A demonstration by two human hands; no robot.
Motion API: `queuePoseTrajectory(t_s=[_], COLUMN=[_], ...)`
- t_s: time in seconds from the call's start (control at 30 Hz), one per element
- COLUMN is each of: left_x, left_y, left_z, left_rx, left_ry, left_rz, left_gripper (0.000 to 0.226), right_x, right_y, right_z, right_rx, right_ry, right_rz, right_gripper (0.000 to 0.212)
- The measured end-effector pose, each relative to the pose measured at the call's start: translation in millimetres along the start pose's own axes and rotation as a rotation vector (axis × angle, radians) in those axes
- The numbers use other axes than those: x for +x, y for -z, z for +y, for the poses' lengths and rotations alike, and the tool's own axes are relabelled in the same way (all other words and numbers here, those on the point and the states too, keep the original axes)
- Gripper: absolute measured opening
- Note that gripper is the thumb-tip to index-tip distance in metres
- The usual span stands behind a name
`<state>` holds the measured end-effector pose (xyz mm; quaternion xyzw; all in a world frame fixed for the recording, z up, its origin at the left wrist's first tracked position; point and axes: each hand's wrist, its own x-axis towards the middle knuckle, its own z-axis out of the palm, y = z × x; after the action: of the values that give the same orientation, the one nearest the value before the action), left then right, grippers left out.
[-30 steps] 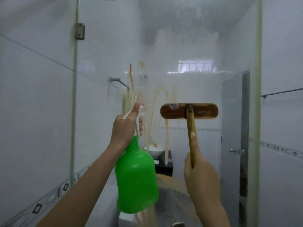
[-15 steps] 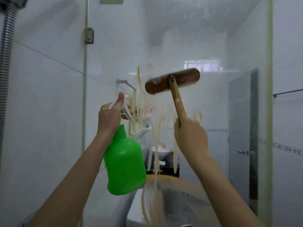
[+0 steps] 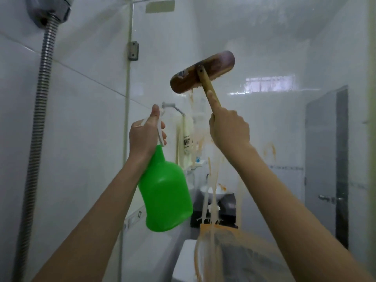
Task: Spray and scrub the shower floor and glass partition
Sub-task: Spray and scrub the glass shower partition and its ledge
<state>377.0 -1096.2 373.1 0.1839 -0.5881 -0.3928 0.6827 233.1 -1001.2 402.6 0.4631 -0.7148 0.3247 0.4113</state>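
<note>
My left hand [image 3: 145,137] grips the white trigger head of a green spray bottle [image 3: 165,192], held up at chest height in front of the glass partition [image 3: 274,129]. My right hand [image 3: 228,127] holds the wooden handle of a scrub brush [image 3: 202,71], index finger laid along the handle. The brush head is tilted and pressed against the upper glass. Orange-brown streaks run down the glass below the brush and pool in a wide smear [image 3: 223,241] low on the pane.
A metal shower hose [image 3: 36,123] hangs down the white tiled wall at left. The glass hinge [image 3: 133,50] sits on the pane's left edge. Through the glass I see a towel on a rail [image 3: 185,143], a washbasin [image 3: 209,191], a toilet [image 3: 183,261] and a grey door [image 3: 325,159].
The brush has swept up the glass and leftward, its head tilting. My view has tipped up, bringing the shower hose into sight. The spray bottle stays in my left hand.
</note>
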Motion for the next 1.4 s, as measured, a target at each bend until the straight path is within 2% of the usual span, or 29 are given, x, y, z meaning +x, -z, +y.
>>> queuePoseTrajectory(t_s=[0.07, 0.2, 0.33, 0.43, 0.5, 0.63, 0.73, 0.83, 0.97, 1.03, 1.13, 1.2, 1.27, 1.4], left_x=[0.3, 0.8, 4.2, 3.6, 2.8, -1.2, -5.5, -8.7, -10.2, -12.7, -20.1, -29.2, -39.7, -57.9], left_y=[4.4, 17.3, 31.7, 37.2, 39.6, 44.8, 45.4, 44.4, 45.2, 46.8, 46.7, 45.5, 44.5, 48.1], left_z=[2.9, 2.8, 4.1, 4.9, 5.6, 4.2, 6.0, 7.7, 9.6, 7.2, 3.0, -1.0, -5.5, -15.4], left_rx=[-0.018, -0.002, 0.002, -0.003, -0.001, -0.015, -0.006, 0.012, 0.000, -0.013, 0.004, 0.008, 0.011, 0.020], left_ry=[-0.025, -0.093, -0.067, -0.066, -0.072, -0.056, -0.048, -0.039, -0.045, -0.039, -0.024, -0.017, -0.019, -0.021], left_rz=[-0.017, -0.014, -0.025, -0.022, -0.022, -0.030, -0.031, -0.018, -0.027, -0.027, -0.037, -0.041, -0.047, -0.073], left_gripper=[0.051, 0.047, 0.046, 0.042, 0.043, 0.046, 0.044, 0.044, 0.044, 0.045, 0.043, 0.040, 0.039, 0.041], right_x=[-22.9, -119.2, -32.4, 23.9, 1.9, -87.7, -26.8, 19.9, -67.8, -97.0, -45.9, -24.1, -49.0, -190.8], right_y=[-4.9, -23.3, -24.3, -9.8, -10.6, -30.6, -31.7, -16.2, -30.5, -36.2, -29.4, -21.3, -30.9, -55.6], right_z=[5.2, 4.5, -13.7, -23.9, -21.8, -14.9, -21.9, -26.7, -4.5, 2.8, 1.3, 0.4, 14.7, 37.8], right_rx=[0.013, 0.031, 0.016, 0.036, 0.039, 0.007, -0.008, 0.025, 0.037, -0.014, 0.003, 0.009, 0.026, 0.069], right_ry=[-0.017, -0.065, -0.029, -0.003, -0.034, -0.001, 0.039, 0.044, -0.021, 0.002, 0.042, 0.047, 0.031, -0.068], right_rz=[-0.011, -0.187, 0.006, 0.043, 0.019, -0.157, -0.008, 0.044, -0.080, -0.132, -0.009, -0.006, -0.045, -0.286], right_gripper=[0.070, 0.076, 0.073, 0.068, 0.069, 0.076, 0.071, 0.069, 0.077, 0.082, 0.072, 0.070, 0.072, 0.091])
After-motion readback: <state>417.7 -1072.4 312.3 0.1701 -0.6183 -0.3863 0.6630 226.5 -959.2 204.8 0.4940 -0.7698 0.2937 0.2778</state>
